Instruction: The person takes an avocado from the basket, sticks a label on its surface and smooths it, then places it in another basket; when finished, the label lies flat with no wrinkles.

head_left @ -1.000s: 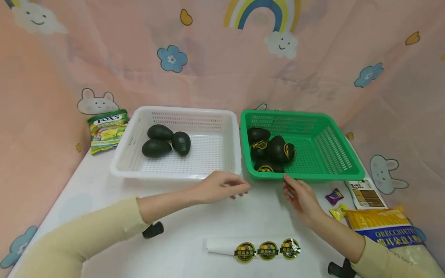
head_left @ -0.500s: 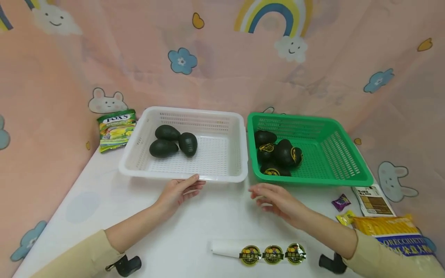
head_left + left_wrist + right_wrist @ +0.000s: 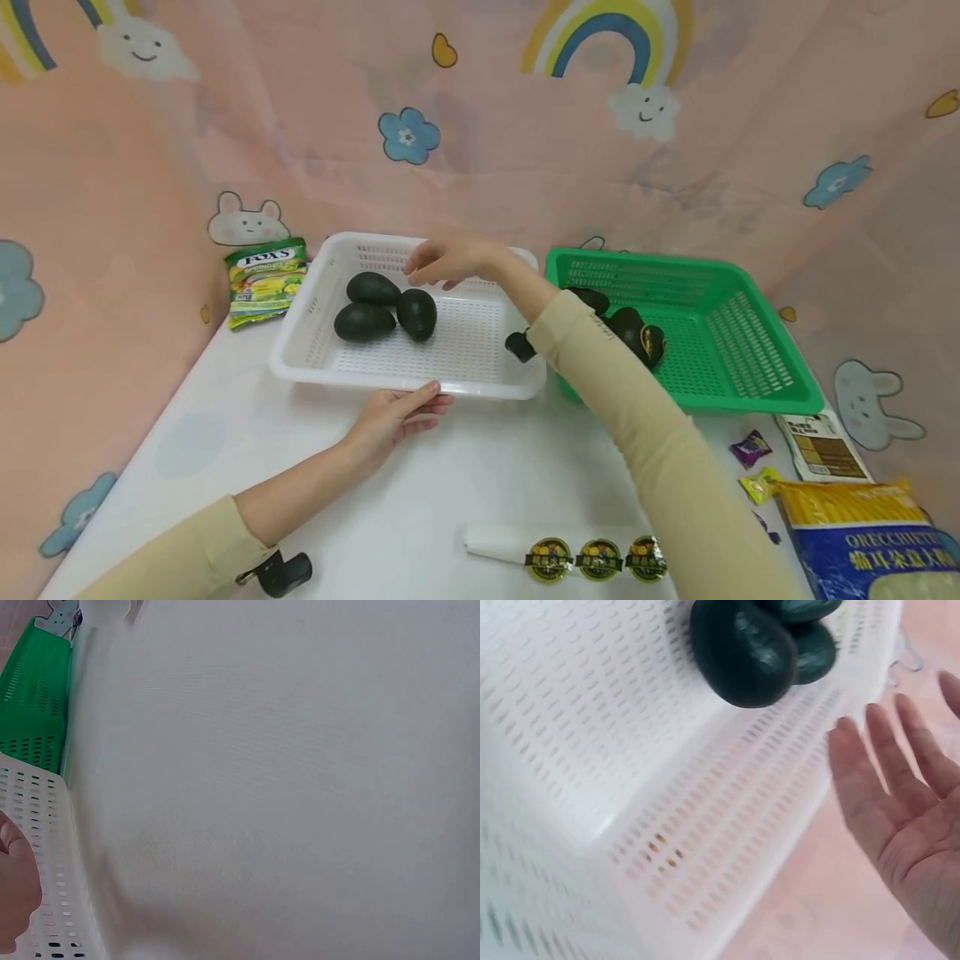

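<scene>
Pink cloth with rainbows, clouds and rabbits behind a white counter point(image 3: 465, 467) in the head view. White basket point(image 3: 480, 379) at centre, holding three dark avocados point(image 3: 416, 313) in its left half. Left hand point(image 3: 396, 414) below the basket, fingers straight, fingertips touching the near rim; grip open, nothing held. Right hand point(image 3: 450, 258) reaching across from the lower right, hovering over the basket's far side just above the avocados, fingers loosely bent, nothing in its grip. Green basket point(image 3: 750, 367) just right of the white one, partly behind the right sleeve, with more dark avocados point(image 3: 637, 329), one showing a sticker. Candy bag point(image 3: 266, 279) at the left against the cloth. Strip of round stickers point(image 3: 596, 557) at the bottom centre. Small wrapped sweets point(image 3: 750, 448), a flat packet point(image 3: 821, 446) and a pasta bag point(image 3: 870, 533) at the lower right.

Left wrist view: mostly bare white counter point(image 3: 285, 780). White basket wall point(image 3: 52, 885) at the lower left, a part of the left hand point(image 3: 16, 896) against it at the frame's edge. Green basket point(image 3: 37, 705) at the upper left.

Right wrist view: perforated white basket point(image 3: 630, 787) filling the left and centre, avocados point(image 3: 742, 649) at the top. Right hand point(image 3: 907, 825) at the right, palm showing, fingers spread and straight, touching nothing.
</scene>
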Motion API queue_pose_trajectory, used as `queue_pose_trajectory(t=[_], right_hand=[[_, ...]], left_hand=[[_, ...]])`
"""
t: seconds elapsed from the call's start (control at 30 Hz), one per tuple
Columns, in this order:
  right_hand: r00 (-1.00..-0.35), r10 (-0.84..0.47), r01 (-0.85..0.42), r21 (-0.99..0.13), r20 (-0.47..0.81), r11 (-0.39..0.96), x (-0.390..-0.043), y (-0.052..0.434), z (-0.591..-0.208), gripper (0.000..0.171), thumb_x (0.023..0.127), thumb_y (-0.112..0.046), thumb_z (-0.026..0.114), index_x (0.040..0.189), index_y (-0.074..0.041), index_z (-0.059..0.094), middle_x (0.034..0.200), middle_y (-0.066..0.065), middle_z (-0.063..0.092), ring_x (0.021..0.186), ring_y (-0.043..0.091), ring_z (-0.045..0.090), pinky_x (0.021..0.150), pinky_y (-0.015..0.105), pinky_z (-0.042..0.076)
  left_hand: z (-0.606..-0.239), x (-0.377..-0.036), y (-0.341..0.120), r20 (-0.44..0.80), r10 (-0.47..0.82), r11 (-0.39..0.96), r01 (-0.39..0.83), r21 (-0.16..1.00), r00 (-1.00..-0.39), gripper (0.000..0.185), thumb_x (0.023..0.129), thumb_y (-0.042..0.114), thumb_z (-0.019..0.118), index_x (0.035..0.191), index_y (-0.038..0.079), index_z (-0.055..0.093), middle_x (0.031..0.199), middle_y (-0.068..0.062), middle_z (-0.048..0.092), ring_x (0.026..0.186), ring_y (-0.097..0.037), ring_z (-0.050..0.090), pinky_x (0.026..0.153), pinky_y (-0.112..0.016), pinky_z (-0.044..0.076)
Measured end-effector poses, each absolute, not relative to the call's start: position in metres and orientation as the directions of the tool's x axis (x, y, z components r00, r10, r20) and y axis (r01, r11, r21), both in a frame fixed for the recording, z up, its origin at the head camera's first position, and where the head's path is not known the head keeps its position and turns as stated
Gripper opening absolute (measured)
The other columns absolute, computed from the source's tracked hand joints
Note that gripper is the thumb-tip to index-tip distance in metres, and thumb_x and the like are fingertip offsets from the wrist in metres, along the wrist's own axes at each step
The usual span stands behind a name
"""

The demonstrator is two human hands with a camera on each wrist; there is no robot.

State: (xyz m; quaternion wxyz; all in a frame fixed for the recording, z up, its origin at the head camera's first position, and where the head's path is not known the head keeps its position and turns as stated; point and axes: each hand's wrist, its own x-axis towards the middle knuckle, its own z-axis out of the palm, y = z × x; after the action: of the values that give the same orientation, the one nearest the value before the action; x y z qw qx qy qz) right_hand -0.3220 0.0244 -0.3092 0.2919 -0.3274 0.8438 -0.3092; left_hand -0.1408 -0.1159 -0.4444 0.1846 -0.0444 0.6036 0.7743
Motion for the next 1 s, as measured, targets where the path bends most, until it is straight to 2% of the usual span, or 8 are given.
queue_pose_trajectory(t=[0.13, 0.23, 0.33, 0.47, 0.6, 0.77, 0.87, 1.0], right_hand=[[-0.627, -0.677, -0.409, -0.578, -0.384, 0.706, -0.338, 0.009, -0.340, 0.045, 0.096, -0.031, 0.061, 0.136, -0.010, 0.053, 0.136, 0.007, 0.051, 0.119, 0.021, 0.050, 0.091, 0.037, 0.050], [-0.616, -0.664, -0.395, -0.562, -0.425, 0.727, -0.340, 0.003, -0.363, 0.052, 0.095, -0.028, 0.063, 0.141, -0.010, 0.046, 0.145, 0.012, 0.043, 0.127, 0.024, 0.046, 0.092, 0.041, 0.050], [-0.555, -0.678, -0.382, -0.576, -0.482, 0.722, -0.337, 0.000, -0.378, 0.054, 0.092, -0.027, 0.068, 0.140, -0.016, 0.047, 0.148, 0.010, 0.039, 0.129, 0.024, 0.045, 0.091, 0.042, 0.051], [-0.431, -0.686, -0.388, -0.566, -0.586, 0.727, -0.330, -0.004, -0.387, 0.059, 0.086, -0.029, 0.076, 0.138, -0.025, 0.049, 0.150, 0.005, 0.034, 0.127, 0.022, 0.044, 0.088, 0.038, 0.052], [-0.392, -0.665, -0.384, -0.544, -0.636, 0.746, -0.323, -0.002, -0.386, 0.067, 0.081, -0.030, 0.080, 0.139, -0.022, 0.047, 0.151, 0.005, 0.032, 0.127, 0.020, 0.044, 0.085, 0.035, 0.053], [-0.392, -0.706, -0.408, -0.577, -0.589, 0.708, -0.321, 0.011, -0.363, 0.068, 0.079, -0.033, 0.080, 0.137, -0.017, 0.048, 0.138, 0.006, 0.046, 0.117, 0.019, 0.051, 0.082, 0.033, 0.054], [-0.377, -0.780, -0.478, -0.617, -0.499, 0.625, -0.317, 0.027, -0.339, 0.067, 0.080, -0.037, 0.078, 0.137, -0.020, 0.050, 0.129, 0.003, 0.052, 0.114, 0.018, 0.052, 0.087, 0.032, 0.051], [-0.348, -0.866, -0.563, -0.658, -0.359, 0.499, -0.299, 0.058, -0.309, 0.062, 0.082, -0.038, 0.075, 0.137, -0.023, 0.050, 0.128, -0.004, 0.053, 0.116, 0.015, 0.050, 0.093, 0.033, 0.047]], left_hand=[[-0.447, -0.141, -0.114, -0.290, 0.240, -0.204, -0.341, 0.918, -0.926, 0.041, 0.095, 0.028, 0.066, 0.115, -0.008, 0.066, 0.096, -0.003, 0.074, 0.092, -0.013, 0.067, 0.094, -0.039, 0.051], [-0.449, -0.141, -0.114, -0.286, 0.242, -0.206, -0.337, 0.919, -0.927, 0.040, 0.095, 0.028, 0.066, 0.115, -0.007, 0.067, 0.095, -0.002, 0.074, 0.092, -0.014, 0.067, 0.090, -0.035, 0.053], [-0.448, -0.140, -0.114, -0.283, 0.241, -0.204, -0.334, 0.920, -0.928, 0.040, 0.095, 0.028, 0.065, 0.114, -0.007, 0.067, 0.095, -0.001, 0.074, 0.092, -0.013, 0.067, 0.088, -0.033, 0.054], [-0.447, -0.140, -0.115, -0.282, 0.231, -0.201, -0.329, 0.923, -0.931, 0.038, 0.096, 0.026, 0.065, 0.113, -0.007, 0.068, 0.095, -0.001, 0.074, 0.090, -0.012, 0.066, 0.092, -0.038, 0.052], [-0.448, -0.141, -0.114, -0.275, 0.233, -0.198, -0.322, 0.926, -0.933, 0.034, 0.096, 0.024, 0.064, 0.111, -0.006, 0.069, 0.094, -0.001, 0.074, 0.090, -0.012, 0.066, 0.095, -0.041, 0.050], [-0.448, -0.143, -0.113, -0.258, 0.236, -0.180, -0.303, 0.936, -0.937, 0.037, 0.097, 0.025, 0.063, 0.112, -0.008, 0.068, 0.094, -0.001, 0.074, 0.092, -0.014, 0.065, 0.094, -0.040, 0.050], [-0.449, -0.143, -0.114, -0.255, 0.226, -0.172, -0.296, 0.939, -0.940, 0.039, 0.097, 0.026, 0.063, 0.112, -0.009, 0.068, 0.094, 0.000, 0.074, 0.092, -0.015, 0.064, 0.093, -0.038, 0.051], [-0.450, -0.142, -0.115, -0.261, 0.215, -0.166, -0.299, 0.940, -0.941, 0.035, 0.097, 0.027, 0.063, 0.108, -0.006, 0.070, 0.092, 0.000, 0.074, 0.093, -0.016, 0.064, 0.090, -0.035, 0.052]])
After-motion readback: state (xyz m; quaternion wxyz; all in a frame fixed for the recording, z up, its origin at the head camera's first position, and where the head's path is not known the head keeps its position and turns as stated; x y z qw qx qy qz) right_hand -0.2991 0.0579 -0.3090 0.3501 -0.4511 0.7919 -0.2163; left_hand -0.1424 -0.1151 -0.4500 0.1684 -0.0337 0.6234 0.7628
